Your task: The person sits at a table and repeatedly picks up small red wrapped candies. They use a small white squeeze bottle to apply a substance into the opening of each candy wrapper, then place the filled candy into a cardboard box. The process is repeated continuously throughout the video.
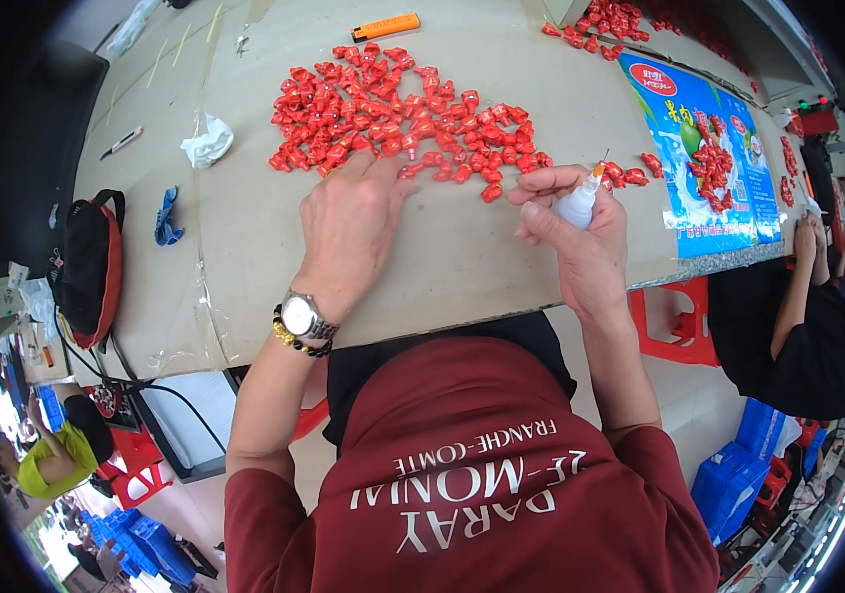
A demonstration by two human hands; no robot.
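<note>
The right hand (581,232) is wrapped tight around a small white glue bottle (579,203) — fingers curled fully round it, nozzle tilted up and away toward the red pieces. The left hand (348,222) lies flat and loose on the cardboard-covered table (245,247), fingers stretched forward, tips touching the near edge of the pile of red plastic pieces (393,114); nothing gripped there. The pile spreads wide across the tabletop, a few strays lying just beside the bottle's tip. More red pieces sit on a blue printed sheet (714,168) to the right. Further off — an orange lighter (385,27) at the far edge, a crumpled white tissue (207,140), a blue scrap (166,219) and a black-and-red bag (91,267) on the left.
</note>
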